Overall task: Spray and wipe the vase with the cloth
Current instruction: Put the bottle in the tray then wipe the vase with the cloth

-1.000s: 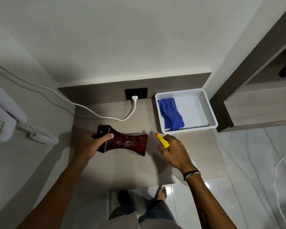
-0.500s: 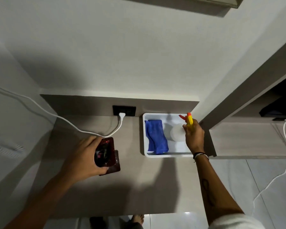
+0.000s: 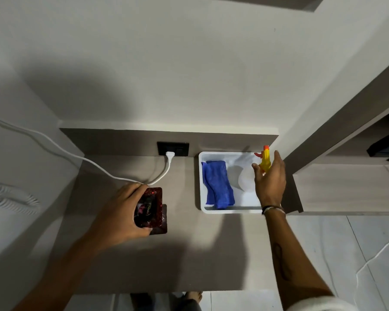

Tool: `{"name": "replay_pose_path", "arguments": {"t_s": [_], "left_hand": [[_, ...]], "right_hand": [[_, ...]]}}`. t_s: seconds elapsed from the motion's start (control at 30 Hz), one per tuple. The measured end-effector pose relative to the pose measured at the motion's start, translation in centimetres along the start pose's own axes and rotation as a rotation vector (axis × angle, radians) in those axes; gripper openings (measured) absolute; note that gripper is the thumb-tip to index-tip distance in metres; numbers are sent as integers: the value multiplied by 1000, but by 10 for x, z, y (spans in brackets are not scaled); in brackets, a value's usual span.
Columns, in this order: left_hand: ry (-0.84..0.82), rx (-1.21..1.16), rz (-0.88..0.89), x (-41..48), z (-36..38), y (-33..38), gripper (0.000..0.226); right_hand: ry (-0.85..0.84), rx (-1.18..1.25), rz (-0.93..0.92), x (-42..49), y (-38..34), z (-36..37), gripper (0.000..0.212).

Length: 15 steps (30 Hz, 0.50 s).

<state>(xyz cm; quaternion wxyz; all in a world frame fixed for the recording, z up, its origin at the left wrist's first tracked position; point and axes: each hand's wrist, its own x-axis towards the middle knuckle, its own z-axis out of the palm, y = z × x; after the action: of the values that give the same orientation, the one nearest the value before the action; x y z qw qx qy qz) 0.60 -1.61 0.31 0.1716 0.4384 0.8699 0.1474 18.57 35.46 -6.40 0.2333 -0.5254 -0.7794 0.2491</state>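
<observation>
A dark red speckled vase (image 3: pixel 149 206) stands upright on the counter (image 3: pixel 189 254), seen from above with its mouth towards me. My left hand (image 3: pixel 119 212) is wrapped around its left side. At the back right a white tray (image 3: pixel 222 211) holds a folded blue cloth (image 3: pixel 217 182) and a spray bottle (image 3: pixel 265 160) with a yellow and orange head and a pale body. My right hand (image 3: pixel 270 182) hovers over the bottle inside the tray, thumb and fingers spread apart on either side of its head.
A white cable (image 3: pixel 76 158) runs across the back of the counter to a black wall socket (image 3: pixel 173 149). A coiled white cord (image 3: pixel 14 198) hangs on the left wall. A wooden cabinet (image 3: pixel 346 187) borders the tray on the right. Tiled floor lies below.
The vase went from lying on its side to standing upright in my left hand. My right hand carried the spray bottle into the tray and its fingers have spread from the bottle.
</observation>
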Motion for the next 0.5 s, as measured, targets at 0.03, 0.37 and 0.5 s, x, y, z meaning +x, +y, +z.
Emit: {"name": "replay_pose_path", "arguments": {"t_s": [0.03,0.37,0.5], "left_hand": [[-1,-4,-2,-1,0,1,118],[12,49,21,0,14,-7,113],[56,80,22,-4,27,-10,115]], "right_hand": [[102,-15,-110,-11,-2,3,62],[-694,-525,-508,-42,-25,95,78],[-727,-607,-488,-38,-22,112,79]]}}
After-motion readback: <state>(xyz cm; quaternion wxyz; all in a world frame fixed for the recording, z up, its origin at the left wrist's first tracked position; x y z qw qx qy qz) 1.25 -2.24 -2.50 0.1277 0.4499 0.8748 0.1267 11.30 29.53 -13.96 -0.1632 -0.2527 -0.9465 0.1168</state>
